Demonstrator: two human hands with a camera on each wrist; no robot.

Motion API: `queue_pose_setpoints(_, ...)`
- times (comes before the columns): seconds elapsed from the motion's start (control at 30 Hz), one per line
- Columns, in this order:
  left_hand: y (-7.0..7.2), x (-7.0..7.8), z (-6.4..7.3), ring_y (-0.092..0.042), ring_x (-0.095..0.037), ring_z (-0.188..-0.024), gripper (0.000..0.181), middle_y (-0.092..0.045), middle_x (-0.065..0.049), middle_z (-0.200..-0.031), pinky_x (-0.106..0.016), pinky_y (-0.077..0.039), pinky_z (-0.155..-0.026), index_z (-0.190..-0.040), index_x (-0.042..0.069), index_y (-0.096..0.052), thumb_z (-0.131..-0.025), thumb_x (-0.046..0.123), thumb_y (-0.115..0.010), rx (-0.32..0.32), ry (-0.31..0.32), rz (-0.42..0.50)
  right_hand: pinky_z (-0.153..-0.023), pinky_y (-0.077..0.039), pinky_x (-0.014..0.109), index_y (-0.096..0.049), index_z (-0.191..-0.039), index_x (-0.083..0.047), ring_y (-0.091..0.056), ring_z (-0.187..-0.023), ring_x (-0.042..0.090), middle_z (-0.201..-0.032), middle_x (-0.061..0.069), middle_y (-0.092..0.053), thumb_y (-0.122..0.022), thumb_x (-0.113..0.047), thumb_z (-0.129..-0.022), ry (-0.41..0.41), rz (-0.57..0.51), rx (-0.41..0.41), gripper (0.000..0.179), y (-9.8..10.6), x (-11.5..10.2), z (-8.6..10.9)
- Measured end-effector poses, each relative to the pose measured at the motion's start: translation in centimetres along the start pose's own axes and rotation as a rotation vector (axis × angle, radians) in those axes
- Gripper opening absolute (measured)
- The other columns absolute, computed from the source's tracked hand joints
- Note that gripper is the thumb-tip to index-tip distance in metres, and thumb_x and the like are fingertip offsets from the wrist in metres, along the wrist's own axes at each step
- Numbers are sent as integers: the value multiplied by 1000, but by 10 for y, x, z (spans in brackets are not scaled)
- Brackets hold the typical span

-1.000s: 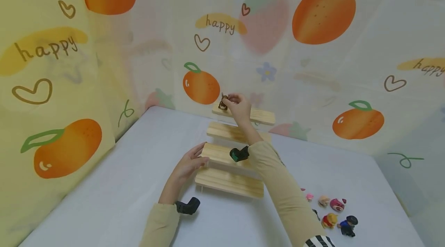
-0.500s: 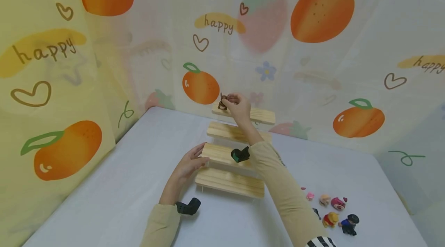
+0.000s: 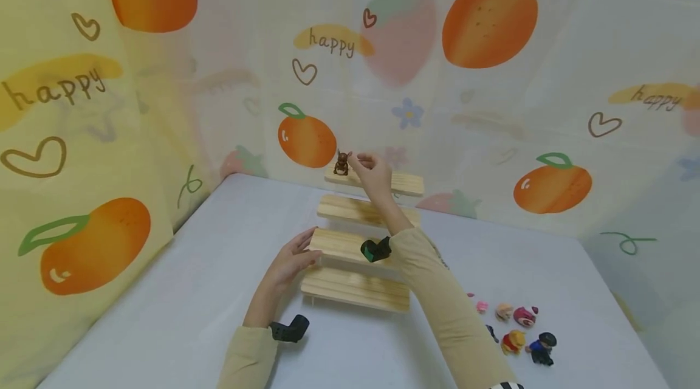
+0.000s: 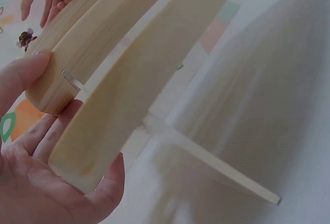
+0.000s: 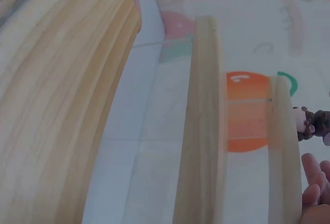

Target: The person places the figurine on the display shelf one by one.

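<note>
A wooden display rack with stepped boards (image 3: 350,289) on clear supports stands in the middle of the table. My left hand (image 3: 290,261) grips its left end; in the left wrist view the thumb and fingers lie round the ends of two boards (image 4: 118,95). A small brown eared figurine (image 3: 341,164) stands upright on the left part of the top board. Just to its right is my right hand (image 3: 374,176), fingers loosely bent and holding nothing. The right wrist view shows the figurine (image 5: 312,123) on the board with the fingertips (image 5: 312,167) apart from it.
Several small figurines lie at the table's right front, among them a yellow bear in red (image 3: 513,341), one in blue with a black cap (image 3: 541,349) and a magenta one (image 3: 525,316). A fruit-printed curtain (image 3: 350,97) hangs behind and beside the white table (image 3: 219,267).
My right hand has let go of the brown figurine and moved slightly right of it, leaving it standing on the top board. My left hand keeps its grip. The head view has shifted a little.
</note>
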State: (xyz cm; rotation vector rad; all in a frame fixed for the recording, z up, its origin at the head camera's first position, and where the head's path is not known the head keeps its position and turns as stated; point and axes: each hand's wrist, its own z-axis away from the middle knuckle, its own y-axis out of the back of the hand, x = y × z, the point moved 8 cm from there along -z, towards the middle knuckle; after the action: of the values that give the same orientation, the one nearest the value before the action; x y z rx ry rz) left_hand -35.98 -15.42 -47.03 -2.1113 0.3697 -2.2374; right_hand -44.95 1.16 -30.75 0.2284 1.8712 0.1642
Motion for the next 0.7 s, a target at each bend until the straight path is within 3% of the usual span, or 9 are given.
queue_pose_setpoints(0.27,-3,1,-3,-52,-21,-100,66,-35,-15,-137,-33,-41,-81,-137,6,-34,-79,4,-65,-42,-9,-2,-78,-43,30,-58,-107,4,-54,-93,23,-100,15,-60,-62,-15,-84,18,-52,21,30,18,-11,12)
queue_pose_setpoints(0.53,6,1,3,-51,-21,-99,65,-35,-17,-136,-34,-40,-82,-136,4,-34,-78,2,-64,-34,-8,-48,-63,-34,21,-58,-107,1,-44,-70,11,-97,11,-64,-65,-13,-82,101,-107,-7,30,27,-28,37)
queue_pose_setpoints(0.7,-3,1,-1,-51,-20,-99,65,-32,-20,-137,-35,-40,-83,-137,2,-31,-80,1,-62,-74,-9,-31,-60,-31,20,-56,-108,3,-39,-68,10,-100,13,-63,-64,-13,-83,138,-135,-20,31,45,-28,56)
